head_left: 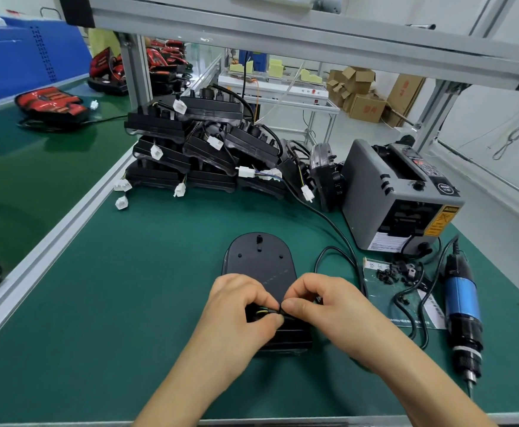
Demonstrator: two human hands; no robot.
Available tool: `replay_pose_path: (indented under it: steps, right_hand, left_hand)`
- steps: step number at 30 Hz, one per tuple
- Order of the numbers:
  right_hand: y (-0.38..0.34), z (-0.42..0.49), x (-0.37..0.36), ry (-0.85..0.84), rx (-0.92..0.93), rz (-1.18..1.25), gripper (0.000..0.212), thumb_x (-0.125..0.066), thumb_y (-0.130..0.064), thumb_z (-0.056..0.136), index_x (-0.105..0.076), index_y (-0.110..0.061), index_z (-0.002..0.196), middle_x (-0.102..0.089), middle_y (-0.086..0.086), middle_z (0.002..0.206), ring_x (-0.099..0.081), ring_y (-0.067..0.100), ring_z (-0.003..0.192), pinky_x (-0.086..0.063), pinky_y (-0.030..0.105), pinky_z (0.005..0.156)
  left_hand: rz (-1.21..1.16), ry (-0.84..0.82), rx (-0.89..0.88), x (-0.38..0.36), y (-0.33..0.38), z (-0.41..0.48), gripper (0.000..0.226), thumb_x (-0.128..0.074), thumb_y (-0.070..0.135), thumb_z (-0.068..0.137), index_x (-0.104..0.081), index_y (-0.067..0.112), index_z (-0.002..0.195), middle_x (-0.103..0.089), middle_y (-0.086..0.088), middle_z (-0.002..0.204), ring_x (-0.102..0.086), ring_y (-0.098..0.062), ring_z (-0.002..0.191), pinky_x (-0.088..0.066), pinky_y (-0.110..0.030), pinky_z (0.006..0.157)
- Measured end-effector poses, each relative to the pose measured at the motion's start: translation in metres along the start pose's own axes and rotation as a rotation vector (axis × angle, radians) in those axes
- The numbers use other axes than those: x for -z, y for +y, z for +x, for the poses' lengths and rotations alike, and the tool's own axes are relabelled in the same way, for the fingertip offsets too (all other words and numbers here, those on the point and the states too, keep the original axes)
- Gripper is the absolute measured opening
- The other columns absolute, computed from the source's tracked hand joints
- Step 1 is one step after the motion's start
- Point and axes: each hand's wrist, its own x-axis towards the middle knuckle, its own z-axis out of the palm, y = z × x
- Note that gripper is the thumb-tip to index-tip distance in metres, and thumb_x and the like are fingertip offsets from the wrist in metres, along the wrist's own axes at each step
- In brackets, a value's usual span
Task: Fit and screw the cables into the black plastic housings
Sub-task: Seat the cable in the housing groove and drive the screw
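the left hand (239, 306) and right hand (322, 303) both pinch the cable (332, 247) over the black housing's (259, 263) near end, by the tabletop's (128, 288) front edge; the yellow label (436, 224) is unreadable.

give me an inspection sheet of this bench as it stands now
surface: green mat, rail along its left edge.
job's things: housing flat on the mat; cable end with coloured wires at its near end; screwdriver lies at right, untouched.
clutter: pile of housings with white plugs at the back; dispenser; small black parts on a sheet.
grippers: left hand and right hand both pinch the cable end over the housing.
cables: cable loops right of the housing.
surroundings: frame overhead; boxes behind; red units on the left bench.
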Motion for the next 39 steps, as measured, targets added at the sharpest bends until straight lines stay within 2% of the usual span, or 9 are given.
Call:
replay_pose_path:
  steps: [5, 10, 11, 15, 18, 21, 27, 30, 39]
  right_hand:
    - [0.000, 0.004, 0.005, -0.040, 0.004, -0.054, 0.015, -0.070, -0.024, 0.083, -0.064, -0.027, 0.069, -0.057, -0.027, 0.058, -0.048, -0.007, 0.055, -0.036, 0.009, 0.055]
    - [-0.006, 0.013, 0.016, -0.169, -0.008, -0.055, 0.021, -0.073, -0.020, 0.080, -0.065, -0.031, 0.064, -0.061, -0.017, 0.069, -0.051, -0.007, 0.062, -0.039, 0.007, 0.062]
    - [-0.007, 0.016, 0.018, -0.200, -0.011, -0.070, 0.020, -0.074, -0.020, 0.080, -0.066, -0.031, 0.065, -0.062, -0.014, 0.073, -0.053, -0.007, 0.065, -0.041, 0.008, 0.065]
    - [-0.016, 0.026, 0.024, -0.283, -0.047, -0.155, 0.009, -0.074, -0.025, 0.079, -0.070, -0.027, 0.071, -0.068, -0.001, 0.086, -0.055, 0.008, 0.075, -0.048, 0.031, 0.080]
    - [-0.024, 0.032, 0.025, -0.335, -0.041, -0.238, 0.009, -0.074, -0.029, 0.078, -0.069, -0.026, 0.072, -0.069, 0.001, 0.086, -0.055, 0.008, 0.072, -0.048, 0.031, 0.078]
    - [-0.030, 0.037, 0.026, -0.376, -0.037, -0.358, 0.012, -0.073, -0.035, 0.078, -0.069, -0.024, 0.076, -0.068, -0.002, 0.087, -0.060, 0.016, 0.081, -0.050, 0.032, 0.078]
    - [-0.037, 0.048, 0.029, -0.494, -0.042, -0.469, 0.012, -0.070, -0.036, 0.081, -0.064, -0.030, 0.073, -0.062, -0.013, 0.077, -0.055, 0.005, 0.075, -0.045, 0.024, 0.073]
    - [-0.037, 0.055, 0.031, -0.546, -0.055, -0.460, 0.010, -0.070, -0.036, 0.081, -0.066, -0.029, 0.075, -0.063, -0.016, 0.075, -0.057, 0.003, 0.078, -0.046, 0.024, 0.079]
    - [-0.031, 0.066, 0.036, -0.679, -0.051, -0.344, 0.008, -0.072, -0.030, 0.081, -0.068, -0.028, 0.075, -0.065, -0.020, 0.069, -0.055, -0.010, 0.067, -0.040, 0.017, 0.077]
  left_hand:
    - [0.035, 0.022, -0.044, 0.012, -0.005, -0.006, 0.019, -0.070, 0.021, 0.081, -0.063, 0.036, 0.090, -0.052, 0.030, 0.101, -0.033, 0.010, 0.117, -0.023, 0.001, 0.088]
    - [0.106, 0.048, -0.118, 0.016, -0.007, -0.013, 0.017, -0.070, 0.016, 0.084, -0.068, 0.033, 0.085, -0.057, 0.023, 0.099, -0.049, -0.005, 0.103, -0.035, -0.010, 0.084]
    - [0.107, 0.042, -0.117, 0.015, -0.007, -0.013, 0.017, -0.070, 0.016, 0.084, -0.068, 0.032, 0.084, -0.058, 0.021, 0.097, -0.051, -0.007, 0.100, -0.037, -0.014, 0.083]
    - [0.096, 0.037, -0.107, 0.015, -0.007, -0.012, 0.016, -0.070, 0.016, 0.084, -0.068, 0.032, 0.082, -0.058, 0.020, 0.095, -0.053, -0.009, 0.096, -0.040, -0.021, 0.082]
    - [0.087, 0.041, -0.102, 0.015, -0.007, -0.012, 0.016, -0.069, 0.017, 0.084, -0.067, 0.033, 0.082, -0.058, 0.021, 0.094, -0.053, -0.009, 0.097, -0.039, -0.020, 0.081]
    - [0.091, 0.044, -0.098, 0.015, -0.008, -0.012, 0.016, -0.070, 0.017, 0.083, -0.068, 0.032, 0.082, -0.058, 0.020, 0.094, -0.053, -0.009, 0.097, -0.039, -0.019, 0.081]
    - [0.092, 0.045, -0.090, 0.014, -0.009, -0.012, 0.016, -0.070, 0.018, 0.083, -0.067, 0.034, 0.082, -0.059, 0.021, 0.095, -0.053, -0.008, 0.098, -0.038, -0.018, 0.082]
    - [0.091, 0.042, -0.085, 0.014, -0.009, -0.011, 0.017, -0.070, 0.018, 0.083, -0.067, 0.034, 0.082, -0.058, 0.021, 0.095, -0.053, -0.008, 0.098, -0.038, -0.018, 0.082]
    - [0.111, 0.044, -0.113, 0.014, -0.009, -0.012, 0.016, -0.069, 0.017, 0.084, -0.068, 0.033, 0.084, -0.057, 0.020, 0.094, -0.051, -0.007, 0.097, -0.038, -0.019, 0.082]
